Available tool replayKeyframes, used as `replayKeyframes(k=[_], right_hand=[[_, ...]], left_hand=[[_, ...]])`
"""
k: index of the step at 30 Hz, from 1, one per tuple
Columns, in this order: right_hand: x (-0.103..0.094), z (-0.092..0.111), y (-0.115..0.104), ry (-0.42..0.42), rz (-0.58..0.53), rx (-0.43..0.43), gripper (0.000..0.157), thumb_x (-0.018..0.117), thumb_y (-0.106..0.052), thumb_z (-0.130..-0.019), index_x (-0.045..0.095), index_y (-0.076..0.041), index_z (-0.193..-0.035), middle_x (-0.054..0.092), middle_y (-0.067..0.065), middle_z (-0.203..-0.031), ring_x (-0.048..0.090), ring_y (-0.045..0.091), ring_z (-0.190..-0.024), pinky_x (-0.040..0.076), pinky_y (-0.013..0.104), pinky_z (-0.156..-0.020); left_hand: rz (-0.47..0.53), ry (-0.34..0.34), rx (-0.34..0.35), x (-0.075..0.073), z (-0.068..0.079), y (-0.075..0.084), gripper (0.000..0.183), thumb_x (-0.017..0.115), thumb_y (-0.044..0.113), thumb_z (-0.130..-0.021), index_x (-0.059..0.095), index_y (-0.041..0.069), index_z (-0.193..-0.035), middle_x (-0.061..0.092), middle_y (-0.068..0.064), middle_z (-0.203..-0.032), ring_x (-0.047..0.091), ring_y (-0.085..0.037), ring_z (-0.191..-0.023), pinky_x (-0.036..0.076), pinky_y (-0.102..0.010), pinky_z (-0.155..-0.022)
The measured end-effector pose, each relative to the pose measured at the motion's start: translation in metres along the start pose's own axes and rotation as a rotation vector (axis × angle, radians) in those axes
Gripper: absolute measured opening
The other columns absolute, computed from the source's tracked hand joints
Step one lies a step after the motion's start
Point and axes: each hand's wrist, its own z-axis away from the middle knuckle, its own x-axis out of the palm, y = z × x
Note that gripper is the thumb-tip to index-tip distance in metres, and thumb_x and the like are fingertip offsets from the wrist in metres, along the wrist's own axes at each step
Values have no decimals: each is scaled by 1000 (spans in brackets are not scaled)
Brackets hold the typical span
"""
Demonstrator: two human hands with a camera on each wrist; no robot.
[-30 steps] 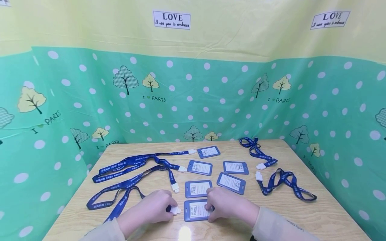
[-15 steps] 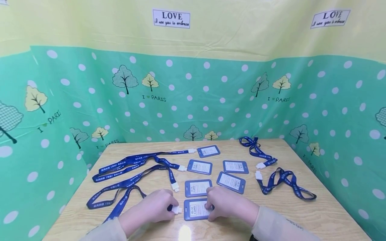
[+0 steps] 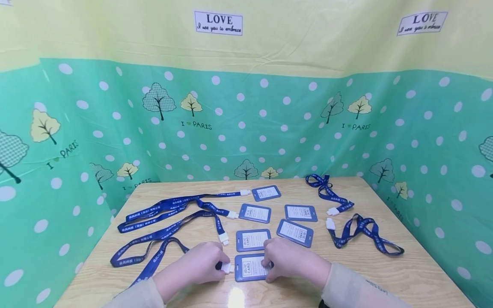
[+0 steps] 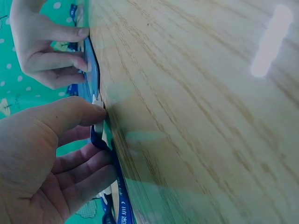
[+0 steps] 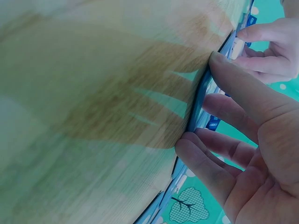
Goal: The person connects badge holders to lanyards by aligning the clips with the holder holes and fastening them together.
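My left hand (image 3: 204, 263) pinches the white plastic clip (image 3: 227, 268) at the end of a blue printed lanyard (image 3: 148, 269). In the left wrist view, thumb and index finger hold this clip (image 4: 98, 105), and the strap trails down under the other fingers. The clip's tip is at the slotted left edge of the nearest blue ID card holder (image 3: 246, 270); whether it touches, I cannot tell. My right hand (image 3: 289, 259) holds that card holder by its right end, flat on the table. The right wrist view shows thumb and fingers along its edge (image 5: 198, 98).
More blue card holders, such as one just behind (image 3: 252, 241) and one at the right (image 3: 294, 233), lie mid-table. Other lanyards (image 3: 169, 235) spread out at the left, and two (image 3: 363, 233) lie at the right. A patterned curtain (image 3: 246, 128) surrounds the wooden table (image 3: 416, 286).
My left hand has edged right with the lanyard clip, narrowing the gap to the card holder. The right hand and card holder have stayed in place.
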Motion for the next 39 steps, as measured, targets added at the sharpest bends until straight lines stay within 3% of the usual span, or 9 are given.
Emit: replayKeyframes(k=[12,28,39], right_hand=[[1,0,1,4,-3,-4,37,92,-34,-71,81,-22,-105,60,-16,-91,53,-1,-74,51,18,-71],[1,0,1,8,-8,-8,37,93,-33,-71,81,-21,-105,60,-16,-90,53,-1,-73,51,18,-70],[1,0,0,10,0,-12,37,92,-33,-72,81,-20,-104,58,-16,-88,52,-1,-72,50,18,-68]], left_hand=[[-16,-5,9,-2,-2,4,29,84,26,-77,82,19,-105,52,13,-76,44,-3,-65,41,-20,-56],[21,-32,19,0,-6,3,24,82,22,-83,82,16,-106,57,13,-85,48,-2,-70,48,-20,-64],[33,-50,10,-2,-7,5,22,82,23,-84,81,15,-105,55,14,-81,47,-2,-68,48,-19,-62]])
